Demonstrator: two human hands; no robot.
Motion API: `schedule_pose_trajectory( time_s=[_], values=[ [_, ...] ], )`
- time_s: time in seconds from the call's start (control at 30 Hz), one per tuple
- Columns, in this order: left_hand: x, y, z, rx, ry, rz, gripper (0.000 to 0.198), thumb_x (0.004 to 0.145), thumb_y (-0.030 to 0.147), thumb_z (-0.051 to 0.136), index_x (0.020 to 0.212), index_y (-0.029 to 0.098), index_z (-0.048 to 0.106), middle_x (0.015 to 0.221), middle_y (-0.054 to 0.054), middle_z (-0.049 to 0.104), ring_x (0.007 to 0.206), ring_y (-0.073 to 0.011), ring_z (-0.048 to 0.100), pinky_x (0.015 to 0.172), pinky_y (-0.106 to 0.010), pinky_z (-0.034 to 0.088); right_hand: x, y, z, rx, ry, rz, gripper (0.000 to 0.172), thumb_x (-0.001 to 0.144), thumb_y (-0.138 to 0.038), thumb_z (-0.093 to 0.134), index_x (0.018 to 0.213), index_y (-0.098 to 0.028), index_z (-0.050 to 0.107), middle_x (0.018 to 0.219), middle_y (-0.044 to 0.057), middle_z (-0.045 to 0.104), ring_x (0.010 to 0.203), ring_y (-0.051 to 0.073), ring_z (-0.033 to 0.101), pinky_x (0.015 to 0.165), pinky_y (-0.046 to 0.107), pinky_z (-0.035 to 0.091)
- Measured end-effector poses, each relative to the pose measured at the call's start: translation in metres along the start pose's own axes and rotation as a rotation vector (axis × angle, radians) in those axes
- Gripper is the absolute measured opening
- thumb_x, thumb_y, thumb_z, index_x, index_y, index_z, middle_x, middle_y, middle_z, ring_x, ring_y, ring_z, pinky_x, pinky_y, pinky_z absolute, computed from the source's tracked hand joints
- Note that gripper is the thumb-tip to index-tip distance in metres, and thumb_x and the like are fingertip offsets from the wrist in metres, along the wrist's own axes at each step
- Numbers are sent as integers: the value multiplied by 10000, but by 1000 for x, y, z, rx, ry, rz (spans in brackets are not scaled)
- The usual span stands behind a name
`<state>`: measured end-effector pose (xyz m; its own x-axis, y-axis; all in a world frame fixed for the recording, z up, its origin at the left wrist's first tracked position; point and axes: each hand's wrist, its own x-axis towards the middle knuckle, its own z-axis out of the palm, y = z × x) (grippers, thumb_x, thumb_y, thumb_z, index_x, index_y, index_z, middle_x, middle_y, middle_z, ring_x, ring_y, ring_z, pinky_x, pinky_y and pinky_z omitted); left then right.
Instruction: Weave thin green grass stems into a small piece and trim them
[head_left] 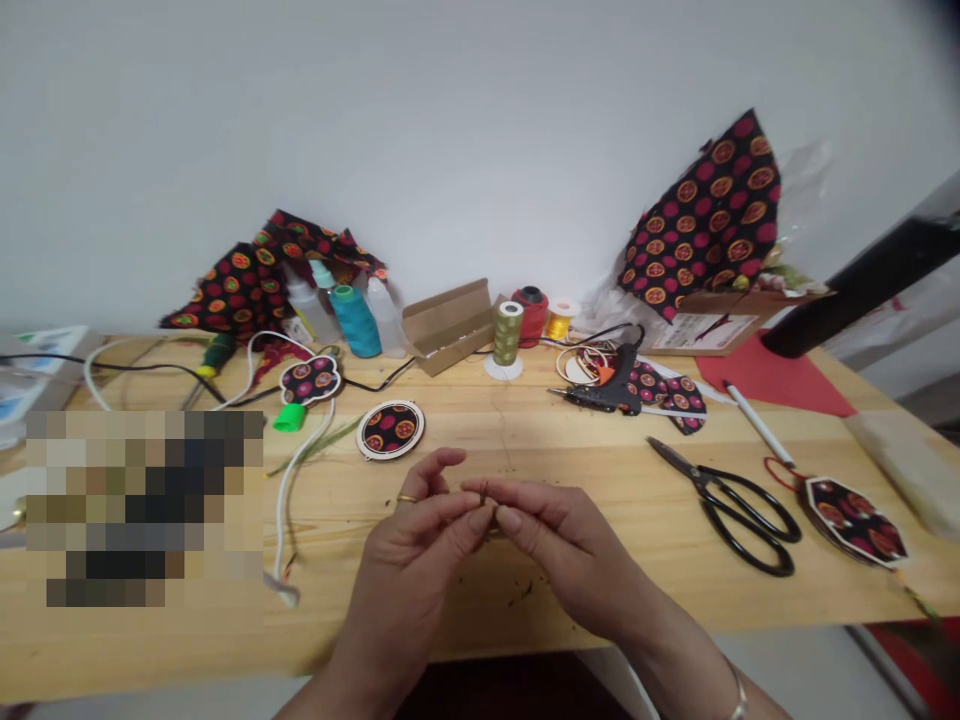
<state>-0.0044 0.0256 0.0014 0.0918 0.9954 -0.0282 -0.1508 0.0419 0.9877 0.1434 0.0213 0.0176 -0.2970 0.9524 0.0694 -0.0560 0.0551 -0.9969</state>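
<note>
My left hand (416,550) and my right hand (574,550) meet above the near edge of the table, thumbs and forefingers pinched together. Between the fingertips is a small bit of brownish thread (484,492), mostly covered by the fingers. A fine strand runs across the wood from the olive thread spool (508,335) toward my hands. A ring sits on a left finger. Beyond the left hand lies a round wooden-rimmed piece with patterned fabric (390,430). To the right of my right hand, black-handled scissors (724,505) lie with their blades pointing away.
A glue gun (611,390) lies at the back right near fabric scraps. An octagonal fabric piece (855,520) rests at far right. Teal thread (356,322), a cardboard box (454,325) and red thread (531,315) line the back. A white cable (289,490) crosses the left side.
</note>
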Motion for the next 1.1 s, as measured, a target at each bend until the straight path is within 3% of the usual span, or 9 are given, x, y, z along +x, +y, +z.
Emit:
schedule_pose_trajectory(
  time_s=[0.07,0.17,0.27,0.37,0.5,0.73,0.9,1.1],
  values=[
    [-1,-1,0,-75,2,-29,105,760,206,667,715,264,743,1228,20,461,1163,-175,401,803,-199,420,1,0,2,2,-25,-1,292,866,-186,507,1120,-245,637,925,14,708,820,134,635,761,273,506],
    [-1,-1,0,-150,23,-82,80,747,217,682,714,252,746,1209,15,484,1184,-165,392,870,-183,391,3,1,4,-17,-4,-1,291,823,-139,560,1061,-266,669,892,-12,705,821,126,624,747,242,490],
    [0,-2,0,-198,28,-105,58,728,221,701,716,252,749,1179,14,518,1176,-153,407,886,-172,378,5,3,4,-55,38,12,233,803,-152,594,975,-267,702,853,-23,703,812,121,617,739,223,471],
    [0,-2,1,-227,40,-105,60,712,204,713,687,247,746,1155,17,551,1118,-127,452,870,-155,390,5,4,3,-119,106,31,130,783,-178,617,837,-222,727,725,-18,685,688,111,591,643,210,447],
    [2,0,2,-317,48,-122,62,689,175,727,694,233,750,1174,5,588,1055,-122,516,845,-162,437,2,6,1,-184,146,21,117,784,-189,602,751,-183,714,617,-23,628,587,93,530,554,197,401],
    [6,4,0,-539,101,-192,44,675,141,733,701,174,748,1141,-69,661,972,-211,638,899,-323,495,1,12,-11,-283,165,16,113,788,-165,583,749,-173,689,628,-23,625,588,89,526,564,195,399],
    [12,7,-3,-588,175,-217,47,658,109,738,701,126,744,1025,-80,714,876,-172,675,840,-227,529,2,13,-20,-322,208,54,98,761,-160,593,722,-174,681,628,-19,632,605,100,542,585,205,411],
    [15,8,-7,-585,238,-220,74,627,103,754,700,102,737,946,-74,733,769,-145,689,796,-211,555,0,15,-30,-325,252,99,90,747,-193,598,702,-173,673,621,-17,623,610,109,539,595,217,420]
  ],
)
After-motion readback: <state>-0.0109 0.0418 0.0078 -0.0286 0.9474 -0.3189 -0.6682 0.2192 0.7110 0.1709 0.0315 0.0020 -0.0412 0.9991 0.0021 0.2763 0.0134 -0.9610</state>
